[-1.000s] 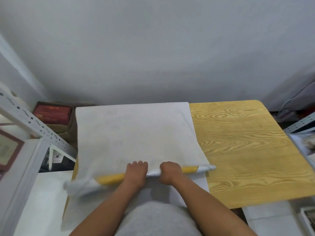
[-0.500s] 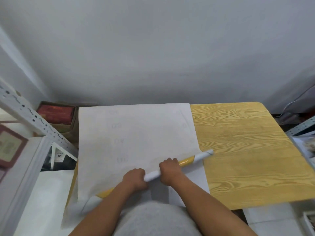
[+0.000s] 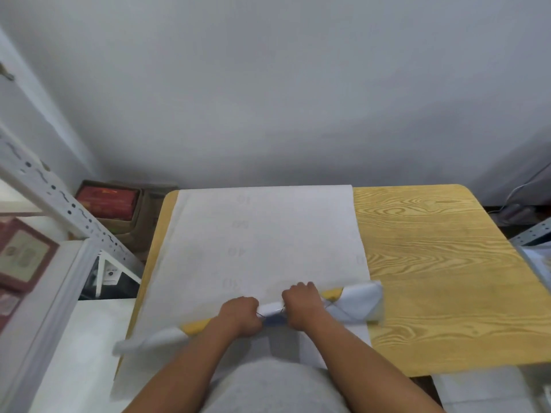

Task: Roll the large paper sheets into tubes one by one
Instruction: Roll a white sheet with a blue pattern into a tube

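A large white paper sheet (image 3: 268, 242) lies flat on the left half of the wooden table (image 3: 432, 263), faint numbers showing through it. Its near edge is curled into a loose roll (image 3: 354, 302) with white, yellow and blue showing, running from lower left to upper right. My left hand (image 3: 238, 318) and my right hand (image 3: 302, 304) both grip the middle of this roll, close together. The roll's right end is flared and loose; its left end (image 3: 143, 342) overhangs the table's left edge. More paper lies under my forearms.
A white perforated metal shelf frame (image 3: 59, 210) stands at the left, with a cardboard box holding red items (image 3: 107, 201) behind it. A white surface (image 3: 83, 353) lies at the lower left. Another shelf edge (image 3: 533, 236) is at the far right. A grey wall is beyond the table.
The roll was tilted up at its right end half a second ago; now it lies flatter and its right end has loosened and flared. Both hands shifted slightly right and stayed on the roll.
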